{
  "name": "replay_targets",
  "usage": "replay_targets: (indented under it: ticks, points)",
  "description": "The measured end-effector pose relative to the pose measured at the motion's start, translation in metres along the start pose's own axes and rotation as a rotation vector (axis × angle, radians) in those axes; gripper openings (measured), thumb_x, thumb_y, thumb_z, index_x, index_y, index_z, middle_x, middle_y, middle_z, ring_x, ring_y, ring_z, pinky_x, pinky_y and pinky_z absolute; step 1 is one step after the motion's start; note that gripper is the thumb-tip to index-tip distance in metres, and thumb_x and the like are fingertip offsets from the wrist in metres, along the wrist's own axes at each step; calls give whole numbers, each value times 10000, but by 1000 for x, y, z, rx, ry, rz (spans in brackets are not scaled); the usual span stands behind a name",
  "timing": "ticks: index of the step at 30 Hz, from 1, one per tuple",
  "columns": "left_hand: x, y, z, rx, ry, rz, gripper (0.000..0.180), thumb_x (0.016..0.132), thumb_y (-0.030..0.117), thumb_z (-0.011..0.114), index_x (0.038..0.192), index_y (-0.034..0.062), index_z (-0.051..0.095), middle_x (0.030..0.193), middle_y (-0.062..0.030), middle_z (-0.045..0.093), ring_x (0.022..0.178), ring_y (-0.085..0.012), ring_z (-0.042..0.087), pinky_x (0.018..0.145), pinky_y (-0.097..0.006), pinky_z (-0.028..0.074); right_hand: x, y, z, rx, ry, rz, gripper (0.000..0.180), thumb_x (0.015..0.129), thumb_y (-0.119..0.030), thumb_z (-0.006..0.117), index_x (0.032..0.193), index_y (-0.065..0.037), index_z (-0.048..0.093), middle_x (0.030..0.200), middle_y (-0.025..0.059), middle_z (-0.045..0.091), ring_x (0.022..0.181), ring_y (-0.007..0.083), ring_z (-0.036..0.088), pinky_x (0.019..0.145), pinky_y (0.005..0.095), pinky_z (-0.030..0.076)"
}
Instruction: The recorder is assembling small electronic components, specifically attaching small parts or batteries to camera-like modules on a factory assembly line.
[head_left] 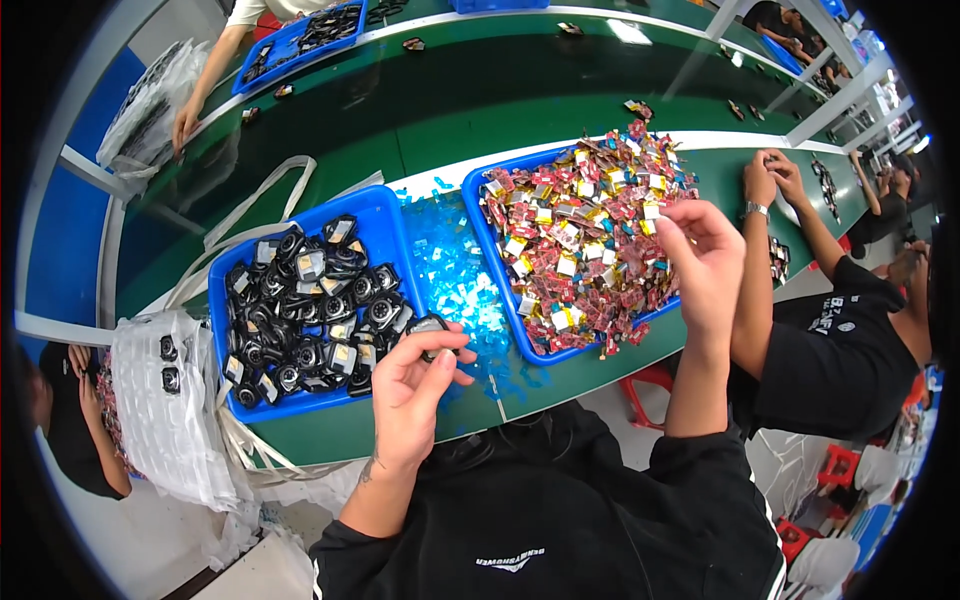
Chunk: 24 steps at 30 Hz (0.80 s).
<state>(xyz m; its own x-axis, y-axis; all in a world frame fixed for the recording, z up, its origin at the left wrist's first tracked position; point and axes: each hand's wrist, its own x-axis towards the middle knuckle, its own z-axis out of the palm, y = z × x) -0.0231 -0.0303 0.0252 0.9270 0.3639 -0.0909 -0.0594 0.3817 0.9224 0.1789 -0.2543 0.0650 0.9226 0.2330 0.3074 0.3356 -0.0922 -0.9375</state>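
Observation:
My left hand (415,385) holds a small black round part (428,326) between thumb and fingers, just right of a blue tray (388,215) filled with several similar black parts (310,305). My right hand (705,255) is raised over the right edge of a second blue tray (478,205) heaped with small red, gold and white pieces (580,240); its fingertips pinch together, and I cannot tell whether something tiny sits between them. A pile of clear blue film scraps (455,270) lies between the two trays.
A person in black (850,340) works at my right with hands on the green bench (480,100). Another person's arm (205,85) reaches near a far blue tray (300,40). White bubble-wrap sheets (170,400) and straps (250,200) lie at left.

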Motion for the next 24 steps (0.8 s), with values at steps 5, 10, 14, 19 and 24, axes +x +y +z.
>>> replay_targets:
  ticks: [5, 10, 14, 19, 24]
  points:
    - [3, 5, 2, 153, 29, 87, 263, 862, 2, 659, 1124, -11, 648, 1175, -111, 537, 945, -158, 611, 770, -269, 536, -1, -6, 23, 69, -145, 15, 94, 827, 9, 704, 900, 21, 645, 820, 6, 644, 690, 41, 563, 600, 181, 441]
    - [17, 29, 18, 546, 2, 295, 367, 750, 50, 783, 1109, 82, 710, 1040, -95, 610, 921, -148, 574, 757, -255, 510, -40, -24, 53, 85, -317, 163, 129, 766, 22, 759, 860, 20, 670, 721, -20, 600, 607, 5, 485, 531, 169, 360]
    - [11, 32, 20, 647, -99, 360, 358, 715, 60, 812, 1063, 53, 727, 1010, -89, 575, 818, -108, 572, 697, -247, 495, -61, -34, 69, 170, -479, 95, 154, 746, 31, 767, 871, 4, 681, 839, 47, 663, 644, 25, 516, 571, 180, 402]
    - [3, 30, 10, 473, -98, 205, 185, 783, 107, 778, 952, 41, 741, 819, -106, 700, 860, -157, 572, 800, -317, 480, -64, -35, 81, 360, -589, 170, 121, 782, 44, 731, 886, 10, 679, 894, 68, 659, 685, 36, 538, 587, 185, 412]
    - [-2, 27, 4, 547, -131, 275, 130, 749, 32, 782, 866, 8, 729, 958, -82, 579, 807, -126, 583, 690, -246, 480, -66, -35, 92, 365, -642, 177, 68, 833, 28, 684, 900, 29, 674, 902, 74, 639, 759, 58, 566, 622, 193, 434]
